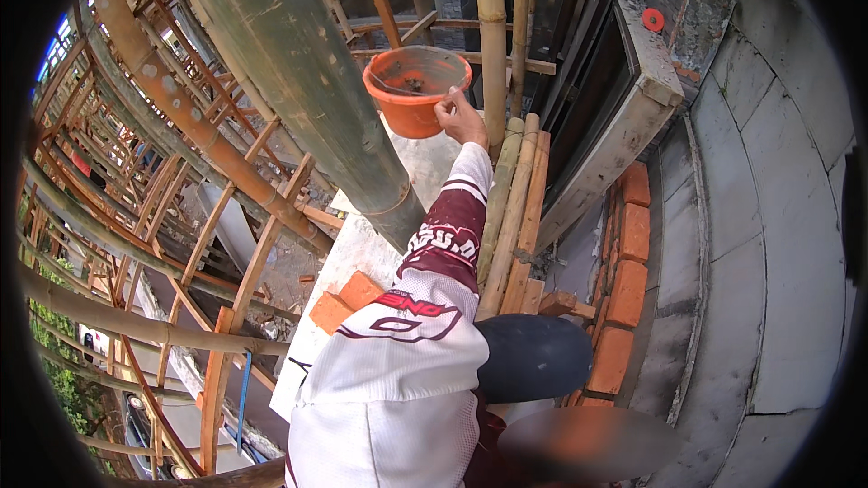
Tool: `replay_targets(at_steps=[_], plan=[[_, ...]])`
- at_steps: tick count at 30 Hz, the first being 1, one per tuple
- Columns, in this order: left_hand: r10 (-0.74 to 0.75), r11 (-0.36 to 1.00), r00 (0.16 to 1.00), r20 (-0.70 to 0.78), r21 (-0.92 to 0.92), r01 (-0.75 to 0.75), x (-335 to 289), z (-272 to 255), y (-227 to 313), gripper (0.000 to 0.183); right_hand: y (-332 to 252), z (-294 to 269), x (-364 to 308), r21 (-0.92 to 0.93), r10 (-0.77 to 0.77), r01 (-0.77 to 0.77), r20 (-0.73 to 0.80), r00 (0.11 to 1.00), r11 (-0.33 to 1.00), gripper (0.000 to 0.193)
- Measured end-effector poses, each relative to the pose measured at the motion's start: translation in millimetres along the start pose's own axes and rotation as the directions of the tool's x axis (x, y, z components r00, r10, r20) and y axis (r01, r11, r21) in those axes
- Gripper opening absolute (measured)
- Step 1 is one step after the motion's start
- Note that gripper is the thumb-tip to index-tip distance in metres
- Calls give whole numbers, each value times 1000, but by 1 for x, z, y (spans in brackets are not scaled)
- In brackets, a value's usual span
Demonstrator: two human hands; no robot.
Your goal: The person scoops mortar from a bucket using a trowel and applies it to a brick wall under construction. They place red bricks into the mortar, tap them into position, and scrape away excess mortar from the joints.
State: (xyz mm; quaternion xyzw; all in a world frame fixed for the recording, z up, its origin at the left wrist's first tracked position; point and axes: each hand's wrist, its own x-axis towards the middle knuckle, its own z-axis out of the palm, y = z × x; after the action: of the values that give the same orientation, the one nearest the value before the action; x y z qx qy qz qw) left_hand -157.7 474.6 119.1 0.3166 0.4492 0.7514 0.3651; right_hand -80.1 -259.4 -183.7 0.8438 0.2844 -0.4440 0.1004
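Observation:
My left hand (463, 119) reaches forward on an outstretched arm in a white and maroon sleeve. Its fingers are closed at the right side of an orange bucket (417, 114), by the rim. Dark residue lies inside the bucket, and a thin line, perhaps the handle, crosses its mouth. Whether the bucket rests on the pale board (336, 258) or hangs above it, I cannot tell. Two orange brick pieces (346, 301) lie on that board, left of my sleeve. My right hand is out of sight; a blurred patch covers the lower right.
A thick green bamboo pole (312, 72) slants down beside the bucket. Bamboo scaffolding (149, 339) spreads over the left, with ground far below. Bamboo poles and planks (514, 217) run along the right, next to a brick row (627, 285) and a grey wall (764, 217). A dark-clothed knee (533, 360) is near.

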Motion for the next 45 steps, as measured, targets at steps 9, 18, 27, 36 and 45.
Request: replay_targets(at_steps=[9, 18, 27, 36, 45], plan=[[-124, 992, 352, 928, 130, 6, -119, 1, 7, 76, 0, -14, -3, 29, -15, 15, -5, 1000, 999, 43], [-457, 874, -518, 723, 472, -114, -209, -195, 104, 80, 55, 6, -77, 256, 58, -90, 127, 990, 963, 45], [-589, 808, -618, 521, 407, -426, -160, -266, 165, 131, 43, 9, -154, 574, 193, 107, -436, 879, 812, 28], [-642, 737, -707, 298, 494, -461, -168, -251, 135, 133, 21, 123, -157, 455, 185, -137, -63, 981, 880, 35], [-702, 512, -666, 254, 829, -224, -153, -243, 87, 90, -18, 189, -166, 520, 197, -202, 66, 978, 830, 37]])
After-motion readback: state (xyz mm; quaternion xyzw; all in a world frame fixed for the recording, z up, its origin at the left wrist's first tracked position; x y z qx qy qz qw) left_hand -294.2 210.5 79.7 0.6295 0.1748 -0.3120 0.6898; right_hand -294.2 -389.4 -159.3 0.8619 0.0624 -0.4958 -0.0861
